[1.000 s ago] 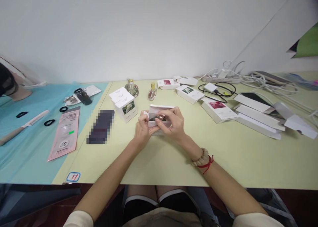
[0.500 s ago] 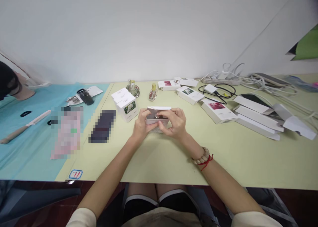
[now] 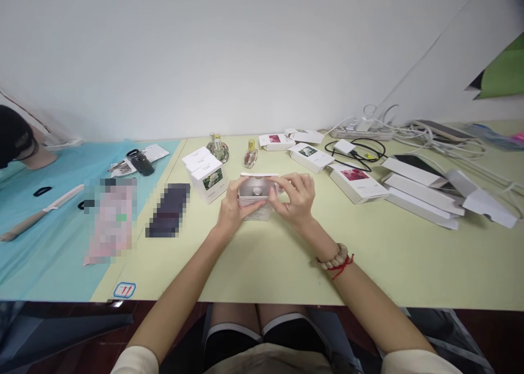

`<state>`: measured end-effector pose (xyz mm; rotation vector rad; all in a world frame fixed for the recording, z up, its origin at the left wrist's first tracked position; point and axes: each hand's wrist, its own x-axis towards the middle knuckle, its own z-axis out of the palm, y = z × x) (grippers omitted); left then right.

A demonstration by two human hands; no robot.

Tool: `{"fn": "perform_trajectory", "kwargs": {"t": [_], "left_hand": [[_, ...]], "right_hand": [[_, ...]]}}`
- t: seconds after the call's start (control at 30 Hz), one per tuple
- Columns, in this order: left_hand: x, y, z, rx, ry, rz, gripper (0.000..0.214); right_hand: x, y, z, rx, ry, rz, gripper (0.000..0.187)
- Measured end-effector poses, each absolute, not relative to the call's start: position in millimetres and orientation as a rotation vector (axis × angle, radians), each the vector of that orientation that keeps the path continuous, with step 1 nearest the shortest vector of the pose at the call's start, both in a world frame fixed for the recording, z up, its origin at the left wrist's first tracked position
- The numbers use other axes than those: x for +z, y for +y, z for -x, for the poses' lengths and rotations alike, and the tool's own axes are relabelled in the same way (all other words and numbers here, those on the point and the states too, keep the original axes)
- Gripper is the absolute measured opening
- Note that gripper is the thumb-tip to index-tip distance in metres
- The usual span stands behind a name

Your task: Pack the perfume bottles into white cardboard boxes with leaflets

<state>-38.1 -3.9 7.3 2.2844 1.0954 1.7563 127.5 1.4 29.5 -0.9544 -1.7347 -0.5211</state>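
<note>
Head cam: left hand (image 3: 231, 213) and right hand (image 3: 298, 199) both clamp the small white carton (image 3: 254, 203) mid-table (image 3: 286, 259). The perfume bottle (image 3: 257, 190) is already inside with its cap showing, but the top flap isn't tucked yet. Two loose bottles (image 3: 216, 147) stand behind.

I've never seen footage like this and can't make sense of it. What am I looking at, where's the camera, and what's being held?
No machine here: a person works with two bare hands. The single camera sits on their head, looking forward and down, so the arms enter from the bottom edge. The left hand and right hand together hold a small white box, its top open, with a round cap showing inside. On the pale green table are glass bottles, a flower-printed box, flat boxes and cables. A blue cloth at the left bears a comb.
</note>
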Motion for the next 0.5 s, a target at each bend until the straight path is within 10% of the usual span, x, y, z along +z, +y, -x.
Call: {"fn": "perform_trajectory", "kwargs": {"t": [0.5], "left_hand": [[5.2, -3.1, 37.9, 1.730, 1.187, -2.334, 0.034]], "right_hand": [[30.7, 2.5, -126.2, -0.173, -1.747, 0.822, 0.008]]}}
